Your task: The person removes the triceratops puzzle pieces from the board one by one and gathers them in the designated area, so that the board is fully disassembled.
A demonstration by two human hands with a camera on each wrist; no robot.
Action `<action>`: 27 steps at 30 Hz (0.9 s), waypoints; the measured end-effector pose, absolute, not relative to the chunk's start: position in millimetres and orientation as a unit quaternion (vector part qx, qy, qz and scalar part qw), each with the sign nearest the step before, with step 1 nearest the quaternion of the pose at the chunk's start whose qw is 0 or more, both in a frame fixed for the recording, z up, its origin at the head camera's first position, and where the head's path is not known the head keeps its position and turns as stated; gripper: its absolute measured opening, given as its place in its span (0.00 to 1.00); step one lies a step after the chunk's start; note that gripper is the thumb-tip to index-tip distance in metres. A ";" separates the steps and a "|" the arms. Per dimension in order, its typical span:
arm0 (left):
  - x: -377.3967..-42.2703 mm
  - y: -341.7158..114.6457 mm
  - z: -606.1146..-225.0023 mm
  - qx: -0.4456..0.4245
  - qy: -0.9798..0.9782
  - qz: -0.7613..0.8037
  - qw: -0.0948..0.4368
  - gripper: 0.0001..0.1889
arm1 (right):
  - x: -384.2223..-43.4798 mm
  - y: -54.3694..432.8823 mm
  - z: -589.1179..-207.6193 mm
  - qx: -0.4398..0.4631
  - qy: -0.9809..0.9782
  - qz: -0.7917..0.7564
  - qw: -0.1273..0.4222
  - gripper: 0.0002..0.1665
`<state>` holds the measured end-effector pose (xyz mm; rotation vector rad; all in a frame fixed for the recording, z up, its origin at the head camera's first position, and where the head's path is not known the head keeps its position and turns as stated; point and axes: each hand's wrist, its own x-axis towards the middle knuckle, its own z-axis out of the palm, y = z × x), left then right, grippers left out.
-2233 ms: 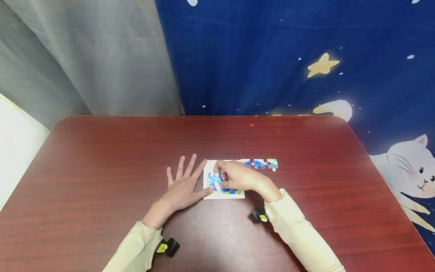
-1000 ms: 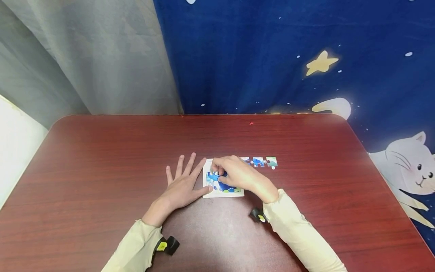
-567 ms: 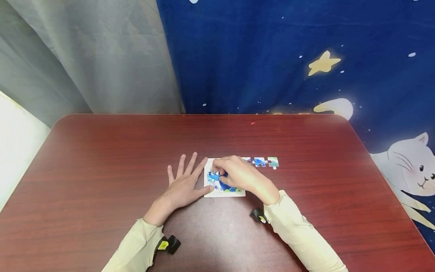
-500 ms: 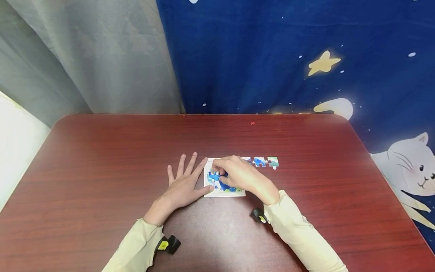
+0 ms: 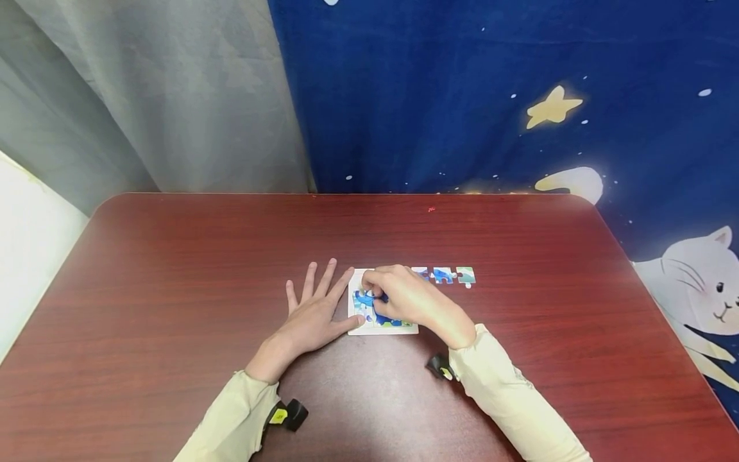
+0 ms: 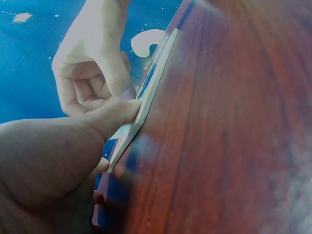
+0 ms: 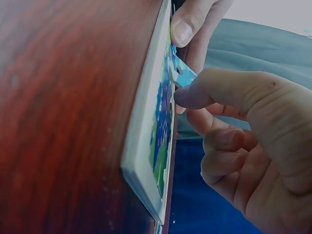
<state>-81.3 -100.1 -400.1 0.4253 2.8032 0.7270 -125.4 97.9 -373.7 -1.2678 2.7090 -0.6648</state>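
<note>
A small jigsaw puzzle in a white frame [image 5: 383, 331] lies on the table, its picture mostly blue with green along the near edge. My left hand [image 5: 308, 324] is spread at its left side, thumb resting on the frame's edge and the other fingers straight. Over the picture, my right hand [image 5: 407, 296] pinches a light blue puzzle piece between thumb and fingers. In the right wrist view that puzzle piece [image 7: 185, 77] stands tilted up from the board, close to my left thumb. The right hand covers the frame's upper right part.
Loose jigsaw pieces lie in a row beyond the frame's right side, among them a blue piece [image 5: 443, 275] and a pale green piece [image 5: 465, 275]. A tiny red scrap [image 5: 431, 209] sits near the table's far edge. Grey and blue curtains [image 5: 404, 96] hang behind.
Compared with 2.2 s ago, my right hand sits slightly farther forward and left over the picture. In the last second both hands stay nearly still; the view shifts a little.
</note>
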 end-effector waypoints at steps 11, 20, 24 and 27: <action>-81.4 -100.0 -399.4 0.142 0.952 0.248 0.110 0.46 | -125.8 97.5 -374.2 -0.410 0.886 -0.214 0.037 0.09; -81.3 -100.3 -399.6 0.147 0.952 0.246 0.109 0.45 | -125.8 96.7 -373.1 -0.414 0.883 -0.217 0.034 0.09; -81.4 -100.5 -398.8 0.146 0.953 0.241 0.107 0.45 | -125.7 96.4 -373.2 -0.416 0.882 -0.217 0.029 0.08; -81.2 -100.3 -398.1 0.145 0.954 0.239 0.109 0.45 | -125.6 95.9 -373.1 -0.417 0.882 -0.217 0.025 0.08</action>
